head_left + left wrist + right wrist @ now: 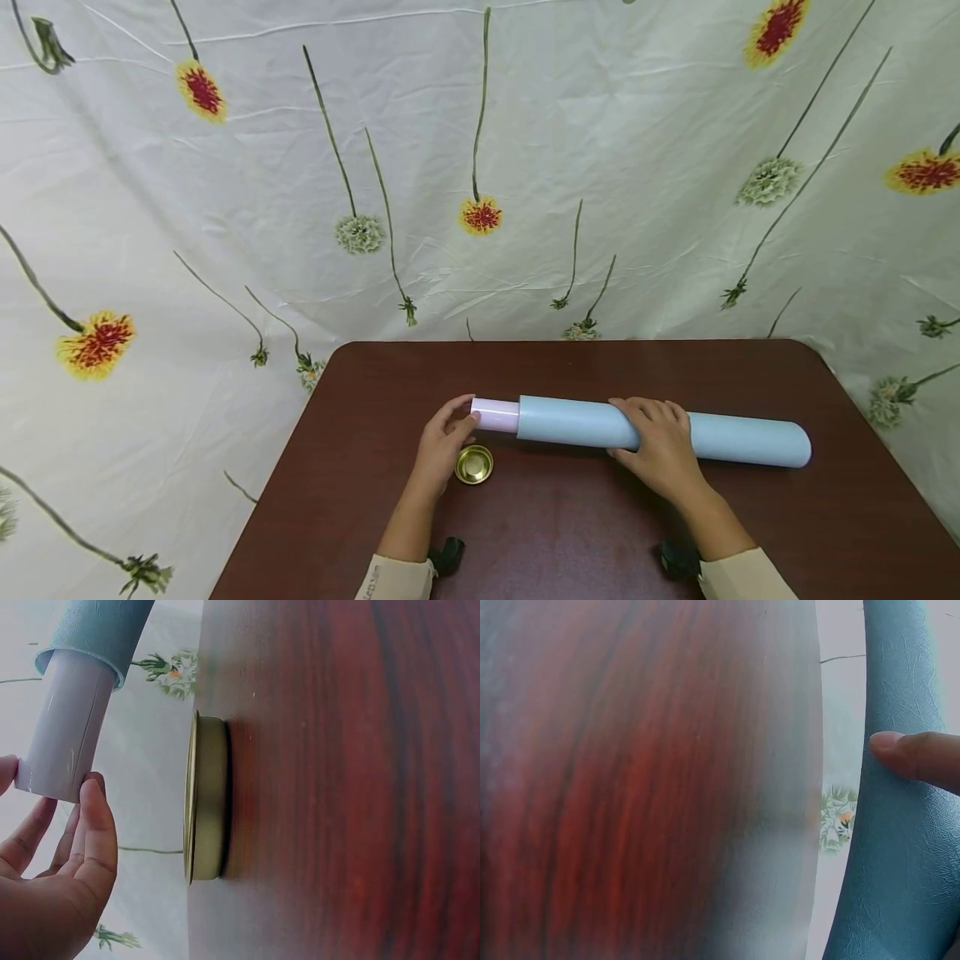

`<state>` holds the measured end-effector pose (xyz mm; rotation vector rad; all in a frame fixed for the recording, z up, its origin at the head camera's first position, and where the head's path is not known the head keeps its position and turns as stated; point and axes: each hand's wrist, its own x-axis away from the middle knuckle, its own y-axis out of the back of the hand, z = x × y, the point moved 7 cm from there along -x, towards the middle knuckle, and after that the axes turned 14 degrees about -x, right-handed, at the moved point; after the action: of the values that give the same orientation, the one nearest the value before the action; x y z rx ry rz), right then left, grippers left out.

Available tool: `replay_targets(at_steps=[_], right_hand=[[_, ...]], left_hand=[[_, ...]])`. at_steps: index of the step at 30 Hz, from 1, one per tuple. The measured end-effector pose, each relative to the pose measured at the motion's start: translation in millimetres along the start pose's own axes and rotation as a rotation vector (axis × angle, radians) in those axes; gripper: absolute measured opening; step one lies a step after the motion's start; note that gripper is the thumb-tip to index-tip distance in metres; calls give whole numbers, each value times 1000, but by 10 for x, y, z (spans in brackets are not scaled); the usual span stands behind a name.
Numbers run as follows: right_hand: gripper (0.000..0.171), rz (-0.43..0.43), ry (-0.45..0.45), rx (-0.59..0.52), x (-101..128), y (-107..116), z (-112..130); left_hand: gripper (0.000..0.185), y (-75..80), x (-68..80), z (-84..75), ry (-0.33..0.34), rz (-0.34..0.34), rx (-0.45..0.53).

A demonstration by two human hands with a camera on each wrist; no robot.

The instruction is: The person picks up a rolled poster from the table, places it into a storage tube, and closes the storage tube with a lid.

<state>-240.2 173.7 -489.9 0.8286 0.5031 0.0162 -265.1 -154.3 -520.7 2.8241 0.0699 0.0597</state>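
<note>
A long light blue tube (750, 439) with a creased, leather-like skin lies across the view above the table. From its left end sticks a narrower pale lavender tube (493, 415). My left hand (441, 450) pinches the lavender tube's outer end, thumb on one side and fingertips on the other, as the left wrist view shows. Near the middle of the blue tube, my right hand (660, 442) grips it from above; its thumb (915, 757) presses along the surface. Just below the left fingers, a shallow round gold metal cap (475, 464) sits on the table, hollow side up.
The dark reddish-brown wooden table (570, 525) has rounded far corners. Behind it hangs a white cloth (420, 100) printed with flowers. A black wrist device (447, 557) shows by the left sleeve, and another (677, 560) by the right.
</note>
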Motion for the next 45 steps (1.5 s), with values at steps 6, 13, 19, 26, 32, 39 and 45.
replay_targets(at_steps=[6,13,19,26,32,39,45], right_hand=[[79,-1,1,0,-6,-11,12],[78,-1,7,0,-14,-23,26],[79,-1,13,1,-17,-34,36],[79,10,1,2,-19,-50,33],[79,14,-1,-1,-21,-44,53],[79,25,-10,1,-20,-49,57],[79,26,-10,-2,-15,-56,62]], left_hand=[[43,-40,1,10,2,27,29],[42,-84,14,-12,-8,51,53],[40,-129,27,-17,-11,66,40],[40,-169,46,-40,-18,92,22],[41,-176,58,-52,-32,109,-19],[41,-187,87,-53,-22,128,-66],[40,-211,95,-52,-11,130,-80]])
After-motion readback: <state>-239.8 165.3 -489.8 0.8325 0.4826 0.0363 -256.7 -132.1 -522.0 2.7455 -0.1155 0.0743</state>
